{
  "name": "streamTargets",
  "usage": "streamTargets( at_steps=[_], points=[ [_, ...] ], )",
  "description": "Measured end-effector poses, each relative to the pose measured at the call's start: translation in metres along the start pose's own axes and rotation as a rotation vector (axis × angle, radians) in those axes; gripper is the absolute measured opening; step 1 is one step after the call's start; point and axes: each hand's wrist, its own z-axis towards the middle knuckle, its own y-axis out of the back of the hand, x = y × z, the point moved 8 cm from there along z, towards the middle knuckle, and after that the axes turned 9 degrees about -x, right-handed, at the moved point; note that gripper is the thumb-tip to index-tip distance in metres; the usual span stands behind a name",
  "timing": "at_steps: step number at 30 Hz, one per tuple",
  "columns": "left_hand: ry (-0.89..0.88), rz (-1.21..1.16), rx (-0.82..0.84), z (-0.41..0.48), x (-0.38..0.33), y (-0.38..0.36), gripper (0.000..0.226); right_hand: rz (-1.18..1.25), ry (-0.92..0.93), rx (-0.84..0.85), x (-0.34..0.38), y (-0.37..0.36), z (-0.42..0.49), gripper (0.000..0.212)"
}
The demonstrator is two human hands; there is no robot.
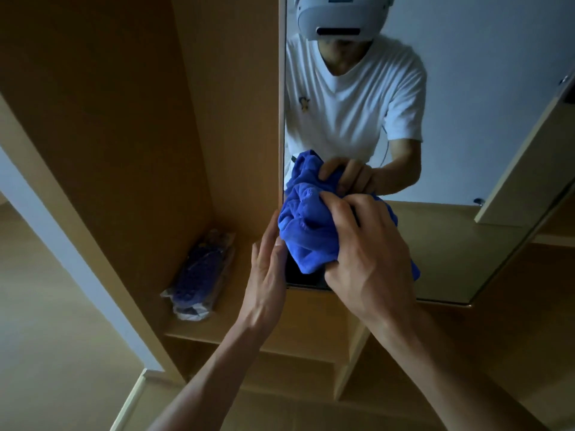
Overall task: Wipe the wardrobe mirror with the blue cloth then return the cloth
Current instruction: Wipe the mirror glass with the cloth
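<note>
Pale wood panels of a wardrobe [124, 119] filled the left side of the view, with the mirror [466, 119] set upright to their right and a beige floor [46, 306] beyond the open side.

The blue cloth [308, 231] was bunched into a loose wad and pressed against the glass near the mirror's lower left corner. Its reflection met it directly above, so cloth and glass were touching. The right hand [370, 256] gripped the wad from the right and from behind, fingers curled over the top folds and the thumb tucked under the lower edge. Most of the cloth bulged out to the left of and above the knuckles, and a small tail of it showed past the far side of the hand.

The left hand [267, 275] was held flat and edge-on along the mirror's left border, fingers straight and together, holding nothing. Its fingertips lay right at the cloth's left edge; whether they touched it could not be told.

In the glass, a person in a white T-shirt and a head-worn white headset was reflected. On the wardrobe shelf [249, 321] below and to the left, well apart from both hands, lay a clear plastic packet [199, 275] with something blue-purple inside.
</note>
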Motion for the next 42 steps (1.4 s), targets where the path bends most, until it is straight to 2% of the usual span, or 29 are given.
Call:
streamTargets(
  at_steps=[3, 6, 10, 12, 16, 25, 30, 36, 40, 42],
  points=[
    [-0.065, 0.001, -0.001, 0.002, 0.001, -0.001, 0.036, 0.027, 0.008, 0.006, -0.007, 0.0, 0.003, 0.066],
    [-0.17, 0.018, -0.008, 0.005, 0.004, 0.0, 0.041, -0.003, 0.039, 0.064, -0.015, -0.004, 0.013, 0.067],
    [-0.239, -0.039, -0.013, 0.007, 0.013, 0.002, 0.05, 0.042, 0.101, -0.014, -0.011, 0.007, 0.015, 0.053],
    [-0.28, -0.063, -0.001, 0.004, 0.015, 0.003, 0.045, 0.055, 0.122, -0.034, -0.008, 0.01, 0.012, 0.045],
    [-0.286, -0.086, 0.042, -0.001, 0.026, 0.003, 0.033, 0.008, 0.136, -0.022, -0.006, 0.015, 0.012, 0.044],
    [-0.29, -0.123, 0.031, -0.009, 0.037, 0.004, 0.042, -0.022, 0.259, -0.118, 0.01, 0.035, 0.016, 0.038],
    [-0.269, -0.085, 0.045, -0.008, 0.033, 0.005, 0.059, -0.089, 0.362, -0.109, 0.021, 0.032, 0.013, 0.039],
    [-0.256, -0.118, 0.051, -0.005, 0.039, 0.003, 0.056, -0.297, 0.543, -0.183, 0.033, 0.012, 0.0, 0.037],
    [-0.236, -0.139, 0.038, -0.005, 0.041, 0.005, 0.046, -0.283, 0.567, -0.214, 0.032, 0.0, -0.015, 0.048],
    [-0.218, -0.194, 0.02, -0.005, 0.043, 0.005, 0.051, -0.286, 0.562, -0.18, 0.031, -0.011, -0.029, 0.045]
  ],
)
